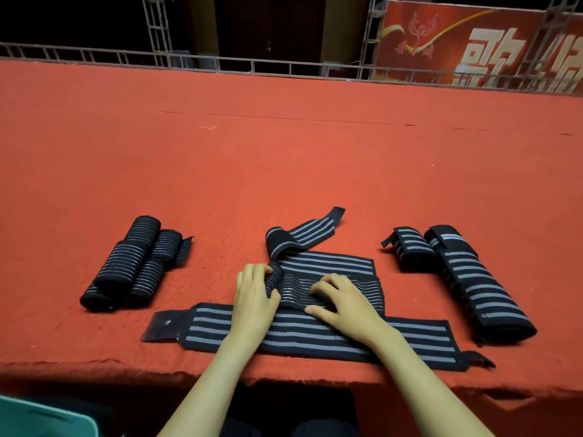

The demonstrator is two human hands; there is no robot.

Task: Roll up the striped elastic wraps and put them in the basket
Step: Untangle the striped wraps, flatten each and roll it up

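Wrap roll [293,291] lies crosswise near carpet [284,168] front edge, dead ahead. Left hand [255,299] grips its left end; right hand [345,305] curls over its middle.

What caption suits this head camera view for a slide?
Left hand and right hand grip a part-rolled black elastic wrap with grey stripes on a red felt tabletop, rolled wraps either side.

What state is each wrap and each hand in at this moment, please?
Left pile of wraps: rolled, stacked together.
Right pair of wraps: rolled, side by side.
Middle wrap: partly rolled, under both hands.
Loose strip behind it: unrolled, folded over itself.
Near wrap: unrolled, flat.
Left hand: grips the roll's left end.
Right hand: curled fingers press the roll.
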